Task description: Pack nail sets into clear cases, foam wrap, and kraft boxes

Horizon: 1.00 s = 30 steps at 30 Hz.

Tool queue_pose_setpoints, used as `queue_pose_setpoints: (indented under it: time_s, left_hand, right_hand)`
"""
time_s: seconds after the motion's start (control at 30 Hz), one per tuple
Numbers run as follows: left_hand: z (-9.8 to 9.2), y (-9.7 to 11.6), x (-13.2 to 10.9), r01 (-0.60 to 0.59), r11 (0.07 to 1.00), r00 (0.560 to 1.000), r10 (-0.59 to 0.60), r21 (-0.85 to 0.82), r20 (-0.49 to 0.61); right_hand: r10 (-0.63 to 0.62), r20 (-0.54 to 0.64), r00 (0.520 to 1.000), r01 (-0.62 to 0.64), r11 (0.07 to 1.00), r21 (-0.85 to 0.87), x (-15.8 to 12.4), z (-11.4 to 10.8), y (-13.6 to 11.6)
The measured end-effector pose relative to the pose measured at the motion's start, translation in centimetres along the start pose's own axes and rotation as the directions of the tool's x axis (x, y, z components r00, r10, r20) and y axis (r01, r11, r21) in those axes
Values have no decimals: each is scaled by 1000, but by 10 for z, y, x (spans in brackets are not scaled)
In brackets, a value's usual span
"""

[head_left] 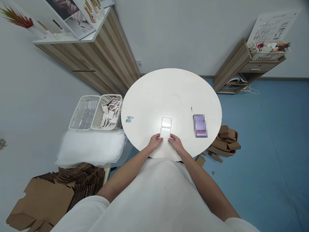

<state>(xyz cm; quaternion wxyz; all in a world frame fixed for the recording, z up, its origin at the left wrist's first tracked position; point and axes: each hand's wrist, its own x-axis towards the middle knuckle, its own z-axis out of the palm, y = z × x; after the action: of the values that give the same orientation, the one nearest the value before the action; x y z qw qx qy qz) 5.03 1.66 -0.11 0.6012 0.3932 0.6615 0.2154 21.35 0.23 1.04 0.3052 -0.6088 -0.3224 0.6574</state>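
Observation:
A small clear plastic box point(165, 132) lies on the white round table point(173, 87), its hinged lid point(166, 122) folded back away from me. No contents can be made out inside it. My left hand point(154, 142) pinches the near left corner of the box, and my right hand point(176, 143) does the same at the near right corner. To the left on the tabletop sits a small group of teal and pale press-on nails point(129, 119). A purple pack point(200, 125), blurred by pixels, lies to the right.
Left of the table stand a perforated white basket point(96, 124) of small cards and a clear bin point(74, 120) of plastic boxes. White sheets point(91, 145) and stacked flat cardboard point(45, 196) are nearer. Cardboard boxes point(225, 140) lie on the floor at right. Wooden cabinets point(116, 48) stand behind.

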Motion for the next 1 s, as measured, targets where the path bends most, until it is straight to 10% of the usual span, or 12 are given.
queue_pose_setpoints:
  time_s: [1.0]
  left_hand:
    - [-26, -23, -9, -36, 992, 999, 33, 120, 26]
  right_hand:
    - [-12, -180, 984, 7, 1000, -31, -6, 6, 20]
